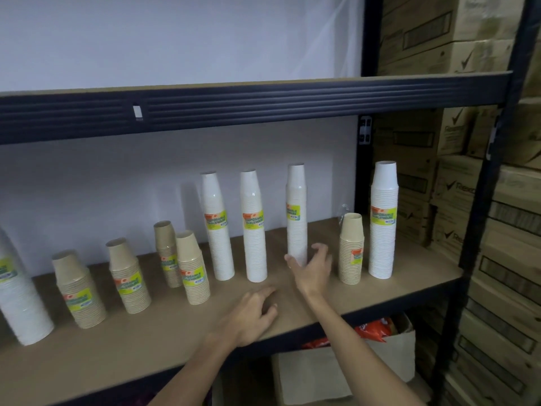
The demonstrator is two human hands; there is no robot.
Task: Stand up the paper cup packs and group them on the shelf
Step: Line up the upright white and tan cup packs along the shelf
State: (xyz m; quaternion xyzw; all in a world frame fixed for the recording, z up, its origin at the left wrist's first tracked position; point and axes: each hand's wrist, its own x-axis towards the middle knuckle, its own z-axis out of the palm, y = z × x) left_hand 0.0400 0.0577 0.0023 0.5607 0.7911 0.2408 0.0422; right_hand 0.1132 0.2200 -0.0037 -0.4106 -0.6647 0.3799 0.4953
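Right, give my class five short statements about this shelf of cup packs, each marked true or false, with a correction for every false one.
1. The right hand is open beside the base of a tall white pack. True.
2. The left hand grips a brown pack. False: it holds nothing and rests on the shelf board.
3. A short brown pack stands between that tall white pack and the rightmost white pack. True.
4. Cup packs fill the upper shelf too. False: none show there.
5. Cardboard boxes are stacked left of the rack. False: they are on its right.
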